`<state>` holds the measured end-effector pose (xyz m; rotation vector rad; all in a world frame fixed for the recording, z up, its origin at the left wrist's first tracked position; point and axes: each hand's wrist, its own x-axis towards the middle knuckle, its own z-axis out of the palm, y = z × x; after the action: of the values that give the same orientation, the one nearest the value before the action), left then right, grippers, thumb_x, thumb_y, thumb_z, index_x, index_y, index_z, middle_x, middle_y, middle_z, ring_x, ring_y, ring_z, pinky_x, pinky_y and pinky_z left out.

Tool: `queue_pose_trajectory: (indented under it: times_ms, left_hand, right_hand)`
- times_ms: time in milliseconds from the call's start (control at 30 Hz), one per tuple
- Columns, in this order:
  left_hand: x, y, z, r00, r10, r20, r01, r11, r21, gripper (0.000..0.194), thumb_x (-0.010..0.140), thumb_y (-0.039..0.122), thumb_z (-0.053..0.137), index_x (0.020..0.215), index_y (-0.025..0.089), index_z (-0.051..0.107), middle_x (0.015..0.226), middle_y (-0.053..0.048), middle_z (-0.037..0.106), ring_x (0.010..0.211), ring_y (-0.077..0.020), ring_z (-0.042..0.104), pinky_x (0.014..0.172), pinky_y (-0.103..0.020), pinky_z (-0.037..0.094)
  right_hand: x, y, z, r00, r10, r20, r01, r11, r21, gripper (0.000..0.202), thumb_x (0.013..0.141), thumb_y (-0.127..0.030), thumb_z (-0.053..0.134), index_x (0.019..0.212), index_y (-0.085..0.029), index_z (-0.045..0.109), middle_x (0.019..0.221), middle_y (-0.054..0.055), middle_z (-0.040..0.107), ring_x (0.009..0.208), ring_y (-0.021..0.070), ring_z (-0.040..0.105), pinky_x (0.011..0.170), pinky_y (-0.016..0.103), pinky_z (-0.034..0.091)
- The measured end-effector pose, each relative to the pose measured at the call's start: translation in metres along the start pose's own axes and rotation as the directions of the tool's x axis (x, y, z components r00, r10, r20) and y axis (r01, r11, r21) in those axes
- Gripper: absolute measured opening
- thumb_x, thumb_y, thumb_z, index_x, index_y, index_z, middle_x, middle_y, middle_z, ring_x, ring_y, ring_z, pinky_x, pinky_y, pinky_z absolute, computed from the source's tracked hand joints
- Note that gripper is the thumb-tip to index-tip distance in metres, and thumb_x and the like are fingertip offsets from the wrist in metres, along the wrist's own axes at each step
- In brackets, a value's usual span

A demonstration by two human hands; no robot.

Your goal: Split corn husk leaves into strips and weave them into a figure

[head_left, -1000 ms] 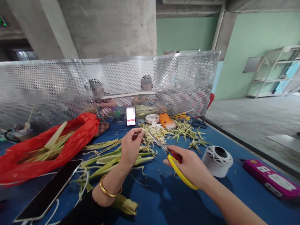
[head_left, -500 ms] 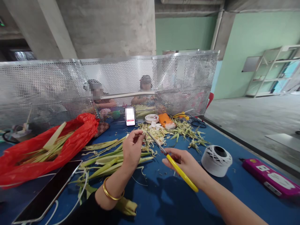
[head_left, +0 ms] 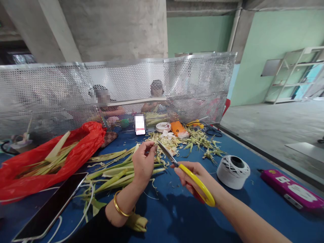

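A: In the head view, how are the scissors (head_left: 194, 177) held?

B: By the right grip (head_left: 196, 173), with fingers curled round the yellow handle; the blades are pointed away from it, their tips just beside the left grip's (head_left: 143, 162) fingertips.

A: And the left grip?

B: Thumb and forefinger are pinched together; whether anything is held between them cannot be told.

A: What is laid nearby?

B: Long leaves (head_left: 108, 185) are spread left of the left grip, shreds (head_left: 173, 145) are heaped just beyond it, and a spool (head_left: 231, 177) is stood right of the right grip.
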<state>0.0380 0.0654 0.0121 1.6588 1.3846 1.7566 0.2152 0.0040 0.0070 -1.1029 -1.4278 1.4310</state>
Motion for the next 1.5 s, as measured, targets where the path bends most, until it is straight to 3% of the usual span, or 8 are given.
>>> queue_pose_trajectory:
  times_ms: [300, 467, 633, 767, 1100, 1167, 1333, 1500]
  left_hand:
    - [0.0, 0.006, 0.001, 0.997, -0.079, -0.001, 0.079, 0.994, -0.071, 0.019, 0.073, 0.034, 0.067, 0.084, 0.018, 0.068, 0.071, -0.001, 0.066, 0.06, -0.014, 0.061, 0.06, -0.026, 0.052]
    - [0.008, 0.005, 0.0, 0.941, -0.331, 0.069, 0.334, 0.88, -0.338, 0.026, 0.064, 0.033, 0.074, 0.083, 0.016, 0.068, 0.074, 0.0, 0.066, 0.065, -0.0134, 0.061, 0.056, -0.025, 0.054]
    - [0.016, 0.004, -0.004, 0.819, -0.552, 0.157, 0.549, 0.673, -0.496, 0.025, 0.059, 0.022, 0.077, 0.081, 0.016, 0.067, 0.071, 0.001, 0.066, 0.062, -0.0129, 0.064, 0.052, -0.022, 0.052]
    - [0.015, 0.009, -0.006, 0.79, -0.573, 0.217, 0.593, 0.624, -0.509, 0.022, 0.06, 0.019, 0.077, 0.079, 0.015, 0.068, 0.068, -0.001, 0.067, 0.058, -0.0117, 0.064, 0.052, -0.022, 0.052]
    - [0.004, 0.026, -0.004, 0.836, -0.45, 0.314, 0.544, 0.754, -0.367, 0.017, 0.06, 0.025, 0.077, 0.071, 0.015, 0.069, 0.063, 0.001, 0.064, 0.056, -0.0091, 0.058, 0.054, -0.022, 0.053]
    - [0.0, 0.026, -0.002, 0.831, -0.447, 0.331, 0.547, 0.763, -0.344, 0.017, 0.061, 0.027, 0.076, 0.07, 0.016, 0.068, 0.063, 0.001, 0.064, 0.058, -0.0097, 0.058, 0.055, -0.022, 0.052]
    - [-0.017, 0.028, 0.007, 0.786, -0.435, 0.44, 0.579, 0.767, -0.277, 0.019, 0.064, 0.032, 0.075, 0.071, 0.017, 0.069, 0.063, 0.001, 0.064, 0.058, -0.0101, 0.058, 0.057, -0.023, 0.051]
    - [-0.031, 0.034, 0.014, 0.749, -0.431, 0.503, 0.583, 0.79, -0.191, 0.016, 0.065, 0.032, 0.072, 0.072, 0.017, 0.069, 0.069, -0.001, 0.067, 0.066, -0.0135, 0.061, 0.058, -0.023, 0.049]
  right_hand:
    - [-0.005, -0.009, 0.004, 1.0, 0.025, 0.008, -0.025, 1.0, -0.001, 0.051, 0.074, -0.066, 0.058, 0.083, -0.016, 0.059, 0.048, -0.009, 0.04, 0.031, 0.0044, 0.032, 0.032, 0.018, 0.023]
    - [0.006, -0.001, -0.009, 0.981, -0.079, -0.177, 0.038, 0.974, -0.225, 0.054, 0.074, -0.065, 0.058, 0.1, -0.018, 0.061, 0.051, -0.007, 0.045, 0.036, 0.0086, 0.038, 0.038, 0.022, 0.029]
    - [0.011, -0.001, -0.026, 0.931, -0.211, -0.298, -0.124, 0.584, -0.802, 0.036, 0.085, -0.049, 0.05, 0.104, -0.022, 0.064, 0.078, 0.005, 0.069, 0.072, 0.0226, 0.063, 0.055, 0.027, 0.036]
    - [0.011, 0.001, -0.026, 0.943, -0.151, -0.296, -0.253, 0.249, -0.935, 0.028, 0.086, -0.033, 0.048, 0.105, -0.019, 0.062, 0.089, 0.011, 0.072, 0.083, 0.0284, 0.067, 0.059, 0.03, 0.038]
    - [0.007, 0.011, -0.03, 0.965, -0.179, -0.19, -0.184, 0.052, -0.982, 0.016, 0.086, -0.023, 0.051, 0.092, -0.015, 0.064, 0.084, 0.014, 0.069, 0.078, 0.0285, 0.067, 0.061, 0.031, 0.042]
    - [0.005, 0.006, -0.03, 0.941, -0.27, -0.204, -0.169, 0.149, -0.974, 0.019, 0.088, -0.024, 0.049, 0.091, -0.016, 0.066, 0.086, 0.013, 0.069, 0.077, 0.0263, 0.066, 0.063, 0.032, 0.043]
    - [0.008, -0.001, -0.021, 0.882, -0.353, -0.313, 0.146, 0.835, -0.53, 0.028, 0.085, -0.043, 0.056, 0.101, -0.022, 0.067, 0.095, 0.006, 0.071, 0.081, 0.0209, 0.064, 0.072, 0.031, 0.048]
    - [0.011, 0.001, -0.01, 0.949, -0.124, -0.291, 0.113, 0.992, -0.054, 0.031, 0.07, -0.047, 0.07, 0.078, -0.017, 0.067, 0.066, 0.003, 0.066, 0.066, 0.0183, 0.061, 0.059, 0.028, 0.047]
